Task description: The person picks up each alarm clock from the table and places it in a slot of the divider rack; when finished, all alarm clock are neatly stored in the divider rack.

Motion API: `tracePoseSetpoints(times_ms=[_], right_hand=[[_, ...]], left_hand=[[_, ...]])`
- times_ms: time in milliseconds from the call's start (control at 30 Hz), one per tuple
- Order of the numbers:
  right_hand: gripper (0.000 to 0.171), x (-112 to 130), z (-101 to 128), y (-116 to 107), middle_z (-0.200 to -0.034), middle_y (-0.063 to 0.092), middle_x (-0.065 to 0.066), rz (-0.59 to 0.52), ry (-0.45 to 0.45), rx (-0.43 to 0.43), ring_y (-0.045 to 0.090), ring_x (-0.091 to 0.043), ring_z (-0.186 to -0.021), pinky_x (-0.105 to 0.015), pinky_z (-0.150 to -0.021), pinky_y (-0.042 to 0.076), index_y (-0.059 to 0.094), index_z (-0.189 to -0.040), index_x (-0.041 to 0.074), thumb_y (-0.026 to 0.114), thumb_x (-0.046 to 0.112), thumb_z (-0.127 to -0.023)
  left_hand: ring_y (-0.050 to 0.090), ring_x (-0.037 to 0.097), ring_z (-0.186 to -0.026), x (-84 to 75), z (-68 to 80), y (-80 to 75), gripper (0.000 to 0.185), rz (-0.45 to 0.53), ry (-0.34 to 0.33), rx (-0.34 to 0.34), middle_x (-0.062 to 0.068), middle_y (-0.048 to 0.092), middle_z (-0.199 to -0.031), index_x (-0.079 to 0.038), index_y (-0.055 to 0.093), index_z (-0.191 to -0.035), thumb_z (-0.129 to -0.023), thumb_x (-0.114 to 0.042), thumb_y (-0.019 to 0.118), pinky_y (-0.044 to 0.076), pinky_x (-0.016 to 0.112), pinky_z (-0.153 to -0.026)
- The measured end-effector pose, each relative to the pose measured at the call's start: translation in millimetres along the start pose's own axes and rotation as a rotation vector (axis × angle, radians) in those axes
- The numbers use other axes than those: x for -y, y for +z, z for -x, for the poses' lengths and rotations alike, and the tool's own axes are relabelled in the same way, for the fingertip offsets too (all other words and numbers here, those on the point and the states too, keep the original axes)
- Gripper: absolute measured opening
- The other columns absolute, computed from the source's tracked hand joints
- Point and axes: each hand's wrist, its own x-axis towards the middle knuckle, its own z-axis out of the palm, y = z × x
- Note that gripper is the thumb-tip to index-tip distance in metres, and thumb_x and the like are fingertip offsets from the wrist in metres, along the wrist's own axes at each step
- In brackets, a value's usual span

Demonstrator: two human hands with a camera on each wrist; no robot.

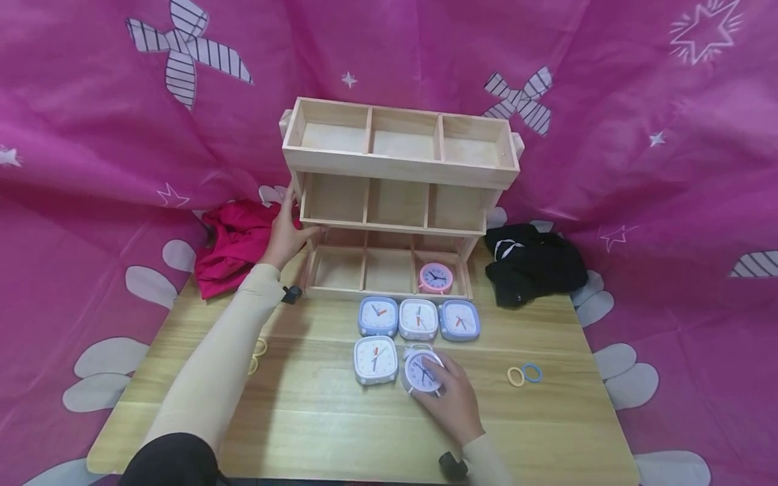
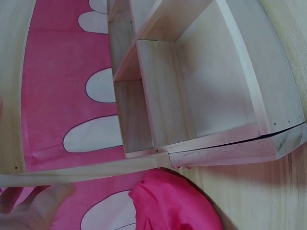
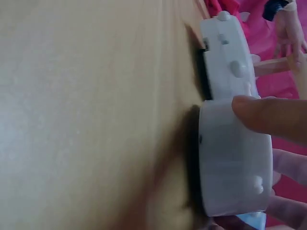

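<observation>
My right hand (image 1: pixel 452 398) holds a round lavender twin-bell alarm clock (image 1: pixel 422 373) by its sides, low over the table. In the right wrist view, the thumb presses the clock's pale side (image 3: pixel 232 158). To its left lies a white square clock (image 1: pixel 375 360); behind are a blue clock (image 1: pixel 378 316), a white clock (image 1: pixel 418 319) and another blue clock (image 1: pixel 459 320). My left hand (image 1: pixel 284 233) grips the left side of a three-tier wooden shelf (image 1: pixel 395 164). A pink round clock (image 1: pixel 435 277) stands in the bottom tier's right compartment.
Red cloth (image 1: pixel 234 246) lies left of the shelf, and a black garment (image 1: pixel 535 263) lies right of it. A yellow ring (image 1: pixel 515 376) and a blue ring (image 1: pixel 532 372) rest on the table's right, with two yellow rings (image 1: pixel 261 347) by my left forearm. Pink curtain (image 1: pixel 668 169) surrounds the table.
</observation>
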Motion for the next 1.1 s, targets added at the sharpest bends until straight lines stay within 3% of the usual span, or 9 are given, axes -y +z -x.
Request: tracePoseSetpoints(times_ms=[133,233,367,433,500,667,833,1000,1100], right_hand=[[0.063,6.0,6.1,-16.1,-0.152,0.063,-0.015,-0.087,0.086,0.021,0.061,-0.042,-0.137,-0.062,-0.115,0.051,0.076,-0.134,0.024,0.097,0.036,-0.075],[0.062,13.4,5.8,-30.8,-0.151,0.063,-0.015,-0.164,0.120,0.028,0.063,-0.039,-0.134,-0.052,-0.113,0.055,0.077,-0.133,0.023,0.098,0.032,-0.075],[0.060,25.6,-9.8,-48.3,-0.149,0.064,-0.014,-0.237,0.071,-0.007,0.065,-0.032,-0.130,-0.030,-0.099,0.059,0.077,-0.133,0.020,0.098,0.025,-0.076],[0.063,32.0,-25.4,-53.6,-0.149,0.064,-0.014,-0.246,0.031,-0.036,0.065,-0.030,-0.128,-0.026,-0.092,0.059,0.074,-0.136,0.016,0.097,0.023,-0.078],[0.065,38.9,-44.4,-55.5,-0.145,0.066,-0.013,-0.243,0.010,-0.065,0.064,-0.029,-0.125,-0.030,-0.092,0.059,0.071,-0.138,0.014,0.096,0.022,-0.079],[0.060,54.2,-98.1,-40.6,-0.135,0.069,-0.011,-0.224,-0.024,-0.078,0.064,-0.029,-0.120,-0.048,-0.099,0.055,0.066,-0.131,0.011,0.095,0.025,-0.080],[0.053,67.8,-145.2,-15.9,-0.133,0.068,-0.013,-0.207,-0.062,-0.037,0.065,-0.033,-0.113,-0.048,-0.097,0.055,0.068,-0.123,0.011,0.094,0.029,-0.081],[0.051,74.4,-180.8,3.0,-0.135,0.067,-0.014,-0.162,-0.043,-0.003,0.065,-0.037,-0.125,-0.052,-0.107,0.054,0.069,-0.121,0.012,0.093,0.031,-0.081],[0.049,74.5,-197.5,14.3,-0.133,0.068,-0.015,-0.136,-0.036,0.003,0.066,-0.036,-0.123,-0.052,-0.106,0.054,0.070,-0.118,0.011,0.094,0.031,-0.080]], left_hand=[[0.041,0.043,-0.155,-1.2,-1.0,-1.7,0.122,0.003,-0.006,0.001,0.022,0.034,-0.171,-0.029,0.010,-0.173,-0.085,0.006,0.086,0.040,0.058,-0.126],[0.041,0.042,-0.155,-1.6,-2.0,-2.4,0.123,0.006,-0.007,0.004,0.022,0.034,-0.171,-0.031,0.009,-0.173,-0.084,0.008,0.085,0.041,0.058,-0.126],[0.040,0.041,-0.156,-2.1,-3.2,-3.6,0.125,0.011,-0.005,-0.002,0.021,0.034,-0.172,-0.033,0.010,-0.173,-0.083,0.011,0.085,0.041,0.056,-0.126],[0.040,0.041,-0.157,-2.4,-3.2,-4.4,0.125,0.014,-0.006,-0.001,0.022,0.034,-0.172,-0.032,0.009,-0.173,-0.083,0.011,0.084,0.041,0.055,-0.126],[0.041,0.042,-0.156,-2.6,-2.5,-5.0,0.125,0.005,-0.011,-0.002,0.023,0.035,-0.171,-0.031,0.009,-0.173,-0.083,0.010,0.085,0.042,0.055,-0.126],[0.044,0.043,-0.153,-1.1,-0.4,-6.2,0.125,-0.008,-0.005,-0.007,0.024,0.038,-0.168,-0.031,0.010,-0.173,-0.083,0.006,0.087,0.044,0.057,-0.124],[0.044,0.046,-0.152,-0.5,-0.5,-5.6,0.125,0.008,0.005,-0.007,0.026,0.038,-0.168,-0.029,0.008,-0.174,-0.083,0.007,0.087,0.044,0.060,-0.123],[0.045,0.045,-0.152,-1.3,-1.3,-1.9,0.124,0.009,0.002,-0.008,0.026,0.039,-0.167,-0.030,0.010,-0.173,-0.083,0.007,0.087,0.044,0.060,-0.124],[0.046,0.044,-0.152,0.5,-0.7,0.1,0.124,0.013,0.003,-0.009,0.024,0.040,-0.167,-0.031,0.012,-0.173,-0.083,0.006,0.088,0.044,0.059,-0.124]])
